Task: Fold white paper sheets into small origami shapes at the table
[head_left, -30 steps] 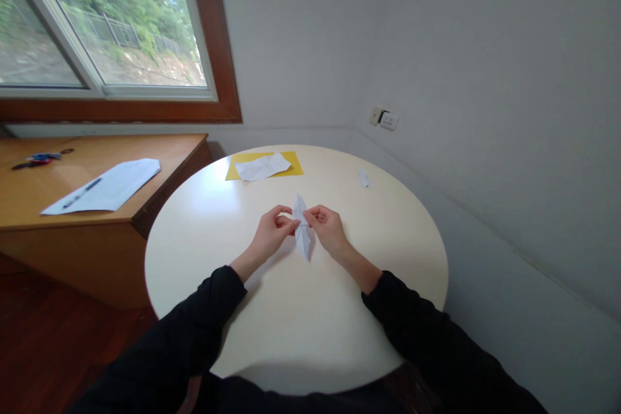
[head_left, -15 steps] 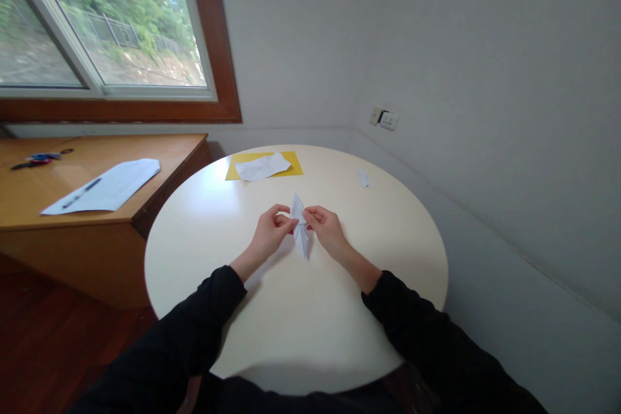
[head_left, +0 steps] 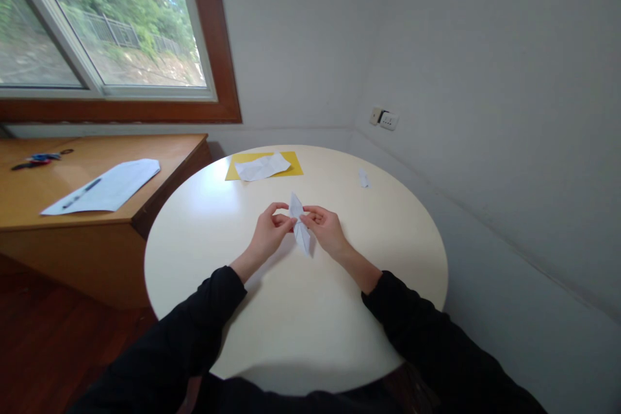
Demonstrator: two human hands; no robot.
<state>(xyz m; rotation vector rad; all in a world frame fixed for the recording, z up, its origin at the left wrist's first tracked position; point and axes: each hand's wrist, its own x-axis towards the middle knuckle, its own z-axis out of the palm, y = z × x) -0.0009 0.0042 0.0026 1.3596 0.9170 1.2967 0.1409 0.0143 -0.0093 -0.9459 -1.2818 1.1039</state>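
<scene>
L hand [head_left: 270, 231] pinching L side of folded white paper [head_left: 304, 241], thumb on near face; paper's btwn both hands, over middle of round tbl [head_left: 291, 323], pointed ends fwd & back. R hand [head_left: 326, 226] pinching same piece from R, thumb nr its center.

Rest, L to R: wood desk [head_left: 167, 144] w/ small tools [head_left: 43, 158], too blurred to ID; white sheet [head_left: 127, 180] w/ pen [head_left: 82, 193] on it; yellow sheet [head_left: 297, 164] at tbl's far side, creased paper [head_left: 262, 167] atop; white scrap [head_left: 363, 178]; wall socket [head_left: 389, 120].
</scene>
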